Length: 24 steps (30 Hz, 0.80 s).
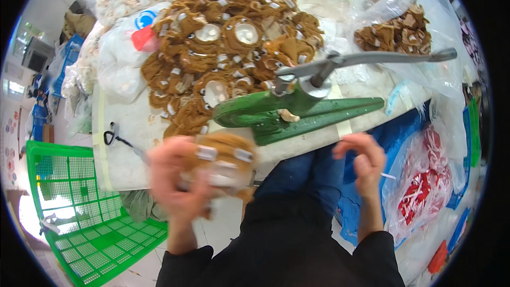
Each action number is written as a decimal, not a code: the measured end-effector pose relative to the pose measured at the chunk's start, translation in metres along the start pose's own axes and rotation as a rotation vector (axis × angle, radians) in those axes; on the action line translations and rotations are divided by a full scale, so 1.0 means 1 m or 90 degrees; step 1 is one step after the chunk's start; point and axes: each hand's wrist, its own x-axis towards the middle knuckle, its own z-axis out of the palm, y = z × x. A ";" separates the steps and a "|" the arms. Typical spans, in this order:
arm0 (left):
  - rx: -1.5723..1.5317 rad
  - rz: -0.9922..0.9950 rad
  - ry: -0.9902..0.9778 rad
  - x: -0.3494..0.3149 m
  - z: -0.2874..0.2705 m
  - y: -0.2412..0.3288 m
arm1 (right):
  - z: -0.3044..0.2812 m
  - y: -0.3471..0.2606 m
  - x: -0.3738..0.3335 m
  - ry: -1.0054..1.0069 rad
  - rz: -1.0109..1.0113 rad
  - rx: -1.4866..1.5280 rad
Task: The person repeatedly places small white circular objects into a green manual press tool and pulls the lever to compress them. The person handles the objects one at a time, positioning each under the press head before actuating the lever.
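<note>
My left hand (178, 178) is wrapped round a brown plush piece (231, 154) with white tabs and a pale patch, held off the table's front edge and smeared by motion. To the right, my right hand (364, 159) hovers past the table edge with its fingers curled. A thin white stick (389, 175) pokes out beside it; whether the fingers grip it is hard to see. Between and beyond both hands stands a green hand press (319, 119) with a metal lever (393, 57). A small beige bit (288, 116) lies on its base.
A heap of brown plush pieces (234, 64) covers the table's middle. Clear bags lie left and right, one with brown pieces (398, 34). A black-handled tool (119, 137) rests at the table's left. A green basket (101, 234) stands lower left, a bag of red pieces (425, 191) lower right.
</note>
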 end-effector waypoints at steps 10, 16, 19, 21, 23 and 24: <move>-0.423 -0.356 -0.164 -0.021 0.147 -0.008 | 0.069 0.015 0.017 0.087 0.124 0.041; -0.289 -0.286 -0.043 0.000 0.155 -0.016 | 0.086 0.028 0.045 0.180 0.064 0.027; -0.157 -0.239 0.011 0.007 0.159 -0.017 | 0.088 0.024 0.061 0.229 -0.006 -0.062; -0.102 -0.255 0.010 0.012 0.158 -0.020 | 0.090 0.029 0.066 0.255 -0.125 -0.203; -0.157 -0.239 0.026 0.012 0.165 -0.027 | 0.088 0.032 0.064 0.249 -0.205 -0.307; -0.170 -0.234 0.034 0.012 0.169 -0.028 | 0.087 0.034 0.063 0.236 -0.232 -0.334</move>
